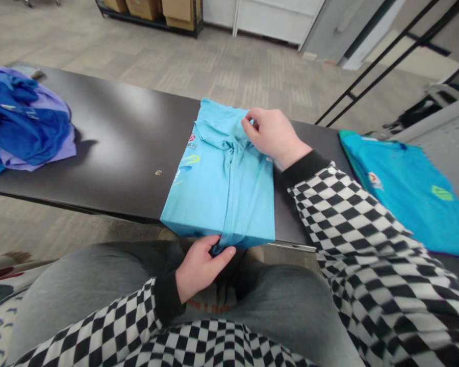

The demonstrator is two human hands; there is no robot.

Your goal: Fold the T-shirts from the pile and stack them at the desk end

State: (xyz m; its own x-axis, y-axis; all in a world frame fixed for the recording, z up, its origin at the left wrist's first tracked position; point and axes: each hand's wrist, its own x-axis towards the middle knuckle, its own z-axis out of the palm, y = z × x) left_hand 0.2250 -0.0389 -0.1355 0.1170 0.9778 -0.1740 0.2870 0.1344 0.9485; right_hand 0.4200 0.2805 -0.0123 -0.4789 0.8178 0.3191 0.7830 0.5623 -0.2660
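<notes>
A light blue collared shirt [214, 188] lies folded into a rectangle in front of me, collar away from me, its near end over the table edge. Printed marks in red, yellow-green and blue run down its left side. My right hand [273, 133] is closed at the right of the collar [218, 135], pinching its cloth between thumb and fingers. Down at the near edge, my left hand [202, 265] has thumb and fingers around the lower end of the front placket [229, 193]. Part of that grip is hidden under the cloth.
The dark table [126, 137] carries a heap of crumpled blue and lilac clothes [26, 122] on the left. Flat folded blue shirts [413, 188] lie on the right. Beyond the table are a black metal frame [378, 61] and a shelf with cardboard boxes [145, 7].
</notes>
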